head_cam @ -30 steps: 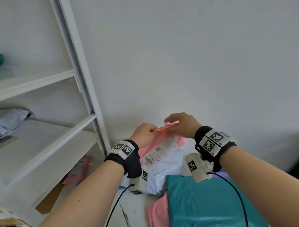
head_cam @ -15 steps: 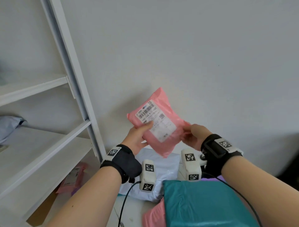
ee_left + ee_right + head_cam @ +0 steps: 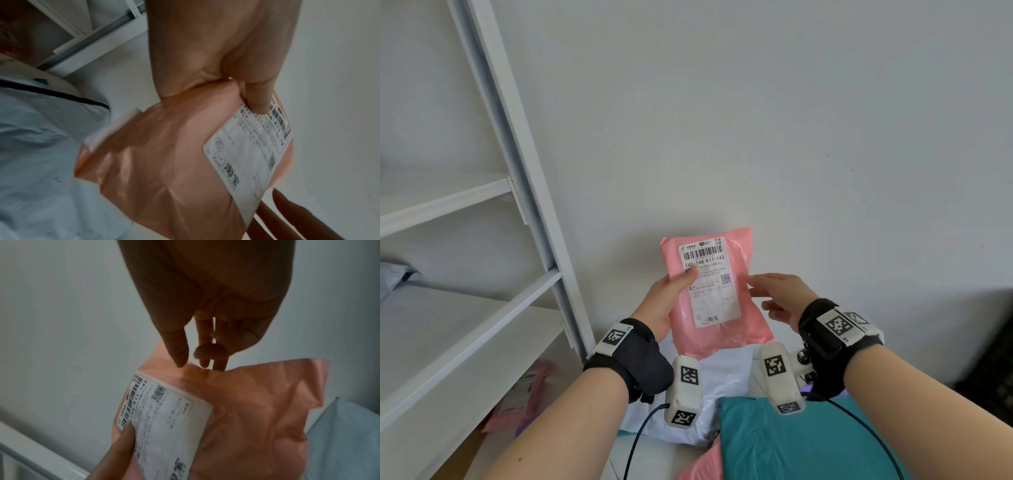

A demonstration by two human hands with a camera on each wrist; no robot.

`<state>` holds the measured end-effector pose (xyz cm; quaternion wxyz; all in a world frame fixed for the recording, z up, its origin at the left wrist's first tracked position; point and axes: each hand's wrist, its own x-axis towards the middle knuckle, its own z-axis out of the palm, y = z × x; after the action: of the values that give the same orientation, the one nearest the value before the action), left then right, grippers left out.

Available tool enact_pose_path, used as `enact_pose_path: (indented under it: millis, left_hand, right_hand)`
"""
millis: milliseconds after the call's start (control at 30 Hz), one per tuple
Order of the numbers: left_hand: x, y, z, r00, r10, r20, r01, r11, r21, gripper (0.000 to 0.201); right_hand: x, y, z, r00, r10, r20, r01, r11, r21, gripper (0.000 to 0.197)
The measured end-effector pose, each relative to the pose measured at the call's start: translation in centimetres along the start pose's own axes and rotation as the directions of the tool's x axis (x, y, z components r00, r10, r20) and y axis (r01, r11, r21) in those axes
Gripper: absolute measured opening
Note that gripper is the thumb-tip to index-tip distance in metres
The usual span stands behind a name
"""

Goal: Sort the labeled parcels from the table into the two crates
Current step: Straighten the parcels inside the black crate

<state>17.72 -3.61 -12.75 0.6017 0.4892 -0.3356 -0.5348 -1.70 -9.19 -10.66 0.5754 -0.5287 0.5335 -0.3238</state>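
I hold a pink parcel [image 3: 722, 337] upright in front of the wall, with its white barcode label [image 3: 709, 284] facing me. My left hand [image 3: 676, 286] grips its left edge, the thumb pressed on the label [image 3: 257, 100]. My right hand [image 3: 762, 291] hovers at the parcel's right edge with its fingers loosely extended. In the right wrist view the right hand's fingertips [image 3: 219, 366] are at the parcel's [image 3: 257, 410] edge and grip nothing. Neither crate is in view.
Below my hands lie a white parcel [image 3: 722, 380], a teal parcel [image 3: 791, 445] and another pink parcel [image 3: 702, 467]. A white shelf unit [image 3: 482, 318] stands at the left, with a grey parcel [image 3: 393, 277] on it and a pink parcel [image 3: 524, 394] on the floor beneath.
The pink parcel was lifted from the pile, then turned from tilted to upright with its label toward me. My right hand has let go of its right edge.
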Motion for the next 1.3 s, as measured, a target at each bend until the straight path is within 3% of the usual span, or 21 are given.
enact_pose_path:
  millis: [300,633,1033,1300]
  left_hand:
    - [0.2,0.3,0.1,1.000,-0.018,0.022,0.017,0.999,0.031,0.040]
    - [0.1,0.7,0.3,0.999,-0.038,0.004,0.037,0.997,0.066,0.042]
    - [-0.5,0.6,0.6,0.997,-0.078,0.019,0.076,0.995,0.061,0.038]
    - [-0.8,-1.5,0.7,0.992,-0.018,-0.122,0.046,0.973,0.226,0.048]
  right_hand:
    - [0.9,0.7,0.4,1.000,0.015,0.016,-0.016,0.994,0.103,0.022]
    - [0.9,0.8,0.7,0.999,0.022,0.030,-0.026,0.992,0.127,0.009]
    - [0.3,1.2,0.7,0.999,0.029,0.023,-0.032,0.990,0.135,0.011]
    - [-2.1,3.8,-0.3,0.995,-0.026,-0.092,0.028,0.999,0.021,0.014]
